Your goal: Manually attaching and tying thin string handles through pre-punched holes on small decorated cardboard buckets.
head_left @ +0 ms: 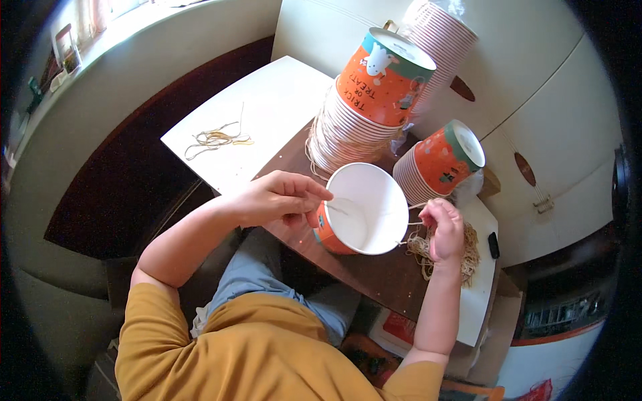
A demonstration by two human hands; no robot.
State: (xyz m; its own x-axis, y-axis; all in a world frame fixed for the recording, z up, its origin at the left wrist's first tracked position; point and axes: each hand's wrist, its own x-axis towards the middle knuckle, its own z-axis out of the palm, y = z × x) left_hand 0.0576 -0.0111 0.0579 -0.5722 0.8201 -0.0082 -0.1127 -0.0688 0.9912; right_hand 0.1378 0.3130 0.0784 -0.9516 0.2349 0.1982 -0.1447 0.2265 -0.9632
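Note:
An orange paper bucket (332, 235) with a white inside stands tilted in front of me, its mouth toward me. My left hand (292, 199) is at its left rim, thumb and forefinger pinched on a thin cord end (340, 210) that shows against the white inside. On the other side, my right hand (444, 229) is closed on a pale cord (416, 223) running to the bucket's right rim. A small knot or cord end sticks out at the lower right rim. Just beside my right hand lies a tangled heap of cords (472, 257).
Behind the bucket rise a tall stack of nested buckets (385, 77) with cords draped around it, a shorter stack (440, 159) and a pale stack (447, 33). Loose cords (217, 139) lie on the white board (267, 93) at left. A small black object (493, 245) sits at right.

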